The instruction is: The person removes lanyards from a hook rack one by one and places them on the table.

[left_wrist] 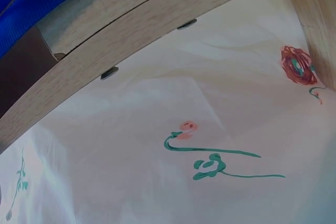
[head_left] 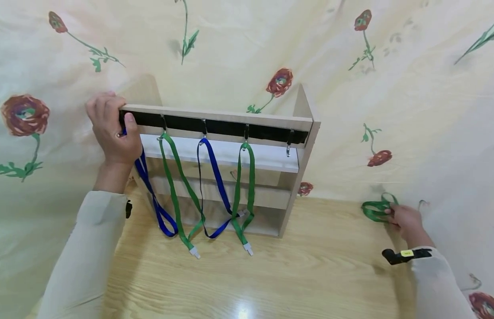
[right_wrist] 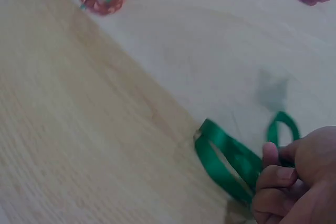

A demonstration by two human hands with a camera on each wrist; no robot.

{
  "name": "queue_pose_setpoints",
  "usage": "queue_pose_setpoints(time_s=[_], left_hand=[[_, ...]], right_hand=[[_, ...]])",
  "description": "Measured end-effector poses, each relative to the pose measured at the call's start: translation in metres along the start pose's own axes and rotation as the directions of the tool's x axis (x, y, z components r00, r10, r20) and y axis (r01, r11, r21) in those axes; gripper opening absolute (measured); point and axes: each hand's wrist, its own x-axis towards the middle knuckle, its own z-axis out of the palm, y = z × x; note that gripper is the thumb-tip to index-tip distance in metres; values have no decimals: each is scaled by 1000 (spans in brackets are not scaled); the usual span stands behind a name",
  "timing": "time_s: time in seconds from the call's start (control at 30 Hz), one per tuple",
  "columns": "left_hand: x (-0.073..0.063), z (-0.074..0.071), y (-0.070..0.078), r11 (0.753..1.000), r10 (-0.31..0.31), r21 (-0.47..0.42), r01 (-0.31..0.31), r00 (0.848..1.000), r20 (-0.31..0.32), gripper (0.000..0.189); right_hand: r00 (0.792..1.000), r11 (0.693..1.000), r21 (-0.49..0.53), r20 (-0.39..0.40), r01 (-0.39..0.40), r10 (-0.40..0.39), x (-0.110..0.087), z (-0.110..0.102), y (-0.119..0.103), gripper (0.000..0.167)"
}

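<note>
My left hand (head_left: pixel 115 128) grips the upper left corner of a light wooden rack (head_left: pixel 219 114), thumb in front and fingers over the left side. On the rack's black strip (head_left: pixel 184 124) hang a blue lanyard (head_left: pixel 141 165) beside that hand, a green lanyard (head_left: pixel 173 190), another blue lanyard (head_left: pixel 215 168) and another green lanyard (head_left: pixel 251 177). The rightmost hook (head_left: pixel 288 148) is bare. Far to the right, my right hand (head_left: pixel 408 223) pinches a looped green lanyard (right_wrist: pixel 210 163) between thumb and fingers, by the wall. The left wrist view shows the rack's side (left_wrist: pixel 157 40), not the hand's grip.
The rack stands on a wood-grain surface (head_left: pixel 318 266) against a flower-patterned cloth (head_left: pixel 231 57) at the back. The same cloth rises on the left and right sides. White clips (head_left: pixel 248 249) dangle from the hanging lanyards near the surface.
</note>
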Motion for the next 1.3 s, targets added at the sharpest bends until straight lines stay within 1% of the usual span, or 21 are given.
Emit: queue_pose_setpoints(time_s=[0.1,0.2,0.33,0.37,0.43,0.5,0.53,0.57,0.67,0.73,0.77,0.8,0.87,0.9,0.93,0.97,1.0,1.03,1.1,1.17,1.3], left_hand=[[-3,1,1,1000,-10,2,10,1000,3,55],[-4,1,1,1000,-14,0,14,1000,-7,55],[-3,1,2,1000,-13,-10,13,1000,-20,54],[-2,1,2,1000,-12,-16,11,1000,-22,53],[-1,2,2,1000,-11,-19,11,1000,-21,52],[0,2,1,1000,-11,-20,10,1000,-18,52],[0,2,1,1000,-9,-21,9,1000,-17,52],[0,2,1,1000,-8,-21,8,1000,-14,52],[1,2,0,1000,-7,-20,7,1000,-6,52],[0,2,0,1000,-8,-19,8,1000,-2,53],[0,2,0,1000,-9,-18,9,1000,-2,53],[-1,1,0,1000,-10,-17,10,1000,-1,53],[-1,1,0,1000,-10,-17,11,1000,4,53],[-1,1,0,1000,-9,-21,9,1000,5,52],[0,0,1,1000,-7,-22,7,1000,6,51],[0,0,1,1000,-5,-26,5,1000,6,50],[1,0,1,1000,-3,-29,3,1000,4,49],[2,0,1,999,-1,-35,1,1000,1,48],[3,0,2,999,5,-43,-5,1000,-5,47],[4,1,2,999,7,-48,-7,1000,-8,46],[3,1,2,999,3,-48,-3,1000,-4,45]], right_hand=[[1000,992,-127,-6,15,-16,3,-6,12,40],[999,988,-150,9,46,-45,7,-8,21,33],[992,978,-167,24,124,-122,13,-6,28,8],[990,974,-177,21,140,-139,15,-5,29,16],[988,973,-175,9,154,-155,16,-4,31,47],[987,979,-130,-5,156,-158,17,-3,33,73],[988,984,-92,-14,154,-156,16,-3,34,80],[988,987,-47,-20,154,-155,14,-3,35,80],[987,984,82,-38,160,-158,8,-4,36,47],[989,984,111,-60,143,-136,5,-5,35,19],[990,984,121,-71,130,-122,3,-6,34,16],[991,985,130,-85,115,-105,1,-6,33,20],[993,975,209,-109,71,-49,-3,-6,29,30],[993,963,265,-116,54,-24,-5,-5,28,34],[993,940,337,-117,46,-7,-7,-4,26,35],[994,902,430,-107,37,10,-10,-3,25,34],[996,852,522,-91,30,21,-12,-1,24,35],[997,792,610,-74,19,33,-14,0,23,36],[997,674,739,-52,5,50,-18,2,24,38],[997,563,826,-45,2,63,-21,4,25,39],[996,411,909,-86,68,26,-26,6,22,38]])
